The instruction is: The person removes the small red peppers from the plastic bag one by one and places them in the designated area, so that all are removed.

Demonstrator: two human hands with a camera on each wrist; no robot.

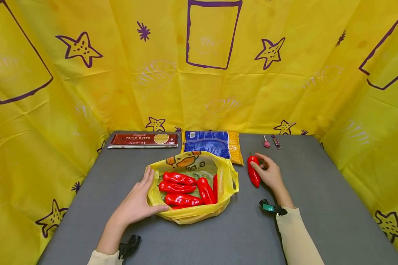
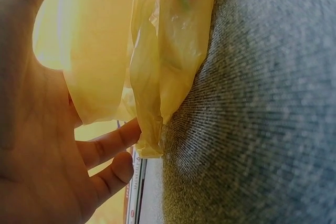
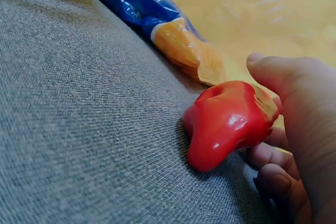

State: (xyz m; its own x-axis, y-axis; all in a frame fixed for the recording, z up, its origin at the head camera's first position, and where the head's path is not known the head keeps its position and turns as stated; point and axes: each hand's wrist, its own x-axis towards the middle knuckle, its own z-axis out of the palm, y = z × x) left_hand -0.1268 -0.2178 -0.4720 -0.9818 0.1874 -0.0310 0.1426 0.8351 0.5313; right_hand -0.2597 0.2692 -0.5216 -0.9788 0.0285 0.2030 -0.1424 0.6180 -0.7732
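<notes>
Grey table [image 1: 245,232], left side first: the left hand [image 1: 140,198] sits at the yellow bag [image 1: 192,218], its fingers extended along the left wall and the thumb stretched apart toward the near rim, cupping rather than clenching. Spaghetti packet [image 1: 132,141] beyond it, along the far edge by the far left corner. Bag stands about mid-table, mouth up, several red peppers [image 1: 177,188] lying inside. Behind it, a blue-and-yellow packet [image 1: 207,143] reaches the far edge. Right of the bag, a strip of table between, lies the loose pepper [image 1: 253,177]: long axis roughly far to near, stem toward the far edge, tip toward the near edge and a little right. It lies left of the right hand [image 1: 270,175], much the nearer of the two, so the bag's mouth is across to the left and slightly nearer the body. Right hand has its thumb over the pepper, fingers on the far flank; cannot tell whether they pinch it. Lollipop [image 1: 266,143] and wrapped sweet [image 1: 276,141] sit farther back, toward the far right corner. Hard to make out: peppers under the bag's near rim and right wall, partly hidden; the left wrist view gives mostly glowing plastic; table's near edge cut off.
</notes>
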